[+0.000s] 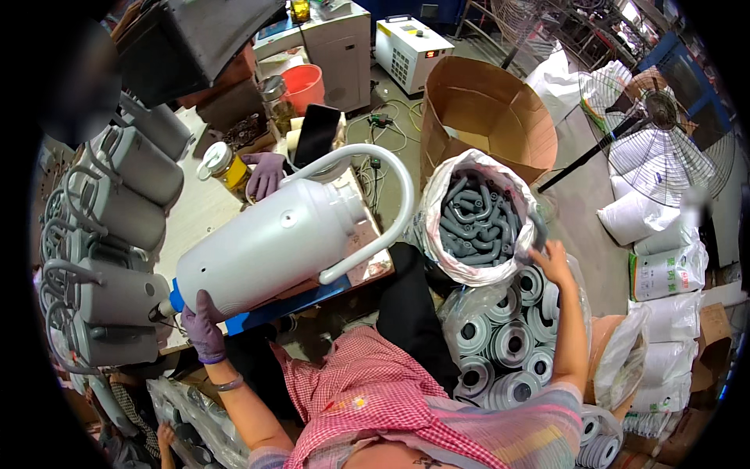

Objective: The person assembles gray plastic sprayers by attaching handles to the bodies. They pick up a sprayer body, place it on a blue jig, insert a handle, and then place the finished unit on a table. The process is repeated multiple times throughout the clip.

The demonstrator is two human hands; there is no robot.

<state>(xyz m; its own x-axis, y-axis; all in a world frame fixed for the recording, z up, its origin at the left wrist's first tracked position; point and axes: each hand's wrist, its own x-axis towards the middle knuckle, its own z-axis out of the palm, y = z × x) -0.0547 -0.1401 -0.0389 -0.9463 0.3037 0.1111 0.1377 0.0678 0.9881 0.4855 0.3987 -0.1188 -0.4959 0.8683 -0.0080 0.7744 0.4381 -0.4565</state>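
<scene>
A large pale grey thermos flask body [269,246] lies tilted across the near edge of the workbench, its neck toward the upper right. A big curved handle [406,184] arches from its side. My left hand [205,332], in a purple glove, is closed on the base end of the flask body, beside a blue fitting [176,297]. At the right, my bare right hand [553,264] pinches a dark grey curved handle piece [539,230] at the rim of a white sack [432,223]. Many similar grey handle pieces [474,223] fill that sack.
Several grey flask bodies [125,211] stand along the left. On the bench [187,187] lie a purple glove [266,175], a phone [318,134] and a jar [226,168]. A cardboard box [488,105], bagged grey rings [512,340] and a fan [660,109] are rightward.
</scene>
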